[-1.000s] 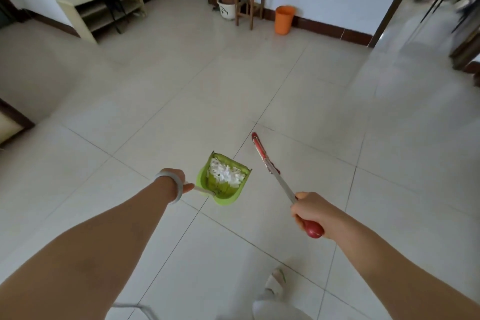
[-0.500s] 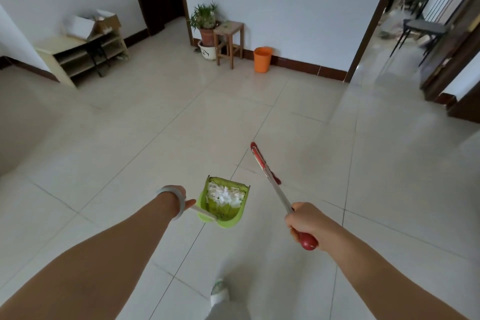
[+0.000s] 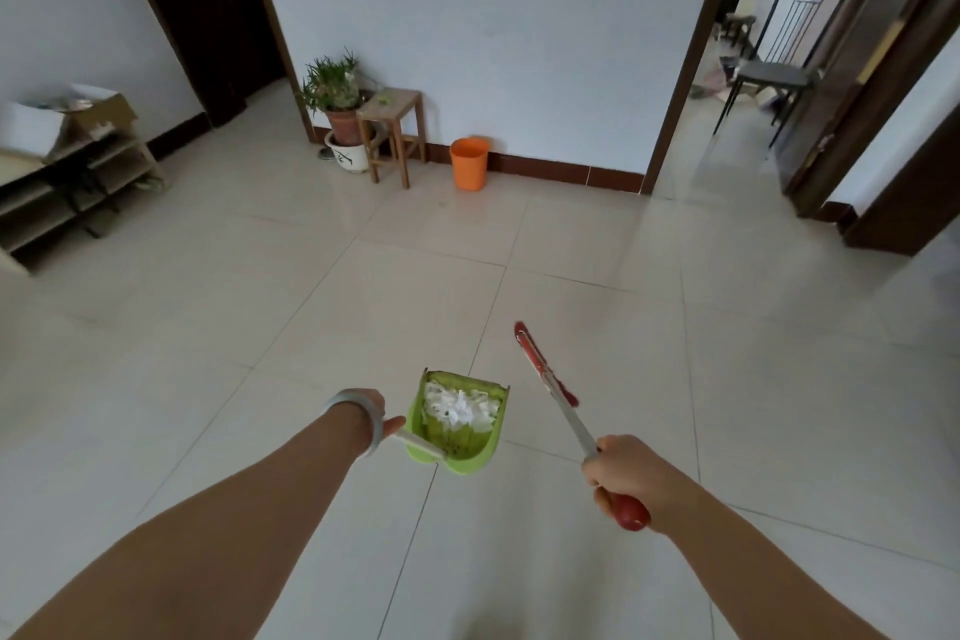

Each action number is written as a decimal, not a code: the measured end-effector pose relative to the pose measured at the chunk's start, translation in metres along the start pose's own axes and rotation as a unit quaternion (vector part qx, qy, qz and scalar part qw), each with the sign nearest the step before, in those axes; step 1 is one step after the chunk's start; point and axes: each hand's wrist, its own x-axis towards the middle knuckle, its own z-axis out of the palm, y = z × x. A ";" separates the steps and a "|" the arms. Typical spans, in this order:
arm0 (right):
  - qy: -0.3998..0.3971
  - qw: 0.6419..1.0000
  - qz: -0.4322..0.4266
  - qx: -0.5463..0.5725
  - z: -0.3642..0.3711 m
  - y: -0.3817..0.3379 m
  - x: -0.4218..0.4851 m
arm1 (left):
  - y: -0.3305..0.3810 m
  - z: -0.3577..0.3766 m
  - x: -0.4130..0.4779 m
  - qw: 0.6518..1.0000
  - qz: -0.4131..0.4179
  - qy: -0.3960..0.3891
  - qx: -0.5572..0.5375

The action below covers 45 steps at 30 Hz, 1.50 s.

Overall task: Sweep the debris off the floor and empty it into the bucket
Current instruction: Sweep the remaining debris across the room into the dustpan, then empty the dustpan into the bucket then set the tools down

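Here, left hand (image 3: 376,412) grip closed on dustpan (image 3: 467,465) handle, right hand (image 3: 623,473) grip clamped round broom (image 3: 566,416).

Floor (image 3: 260,276): pale glossy tiles, large format, thin grout lines, window light reflected near the doorways. Standing on it against the far wall: an orange bucket (image 3: 468,164), upright, open-topped; just left of it a small wooden stool (image 3: 393,133); touching or just beside the stool, a white pot (image 3: 349,155) carrying a green plant. A low shelf unit (image 3: 78,182) stands at the left. A dark chair (image 3: 774,68) stands beyond the right doorway.
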 end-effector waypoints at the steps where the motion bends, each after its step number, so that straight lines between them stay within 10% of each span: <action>1: 0.001 1.000 0.003 0.005 -0.001 -0.009 0.010 | -0.003 -0.012 0.014 1.000 0.002 0.001 -0.001; 45: 0.034 0.996 0.032 0.079 -0.226 -0.609 0.581 | -0.129 -0.624 0.692 0.990 0.016 0.082 -0.110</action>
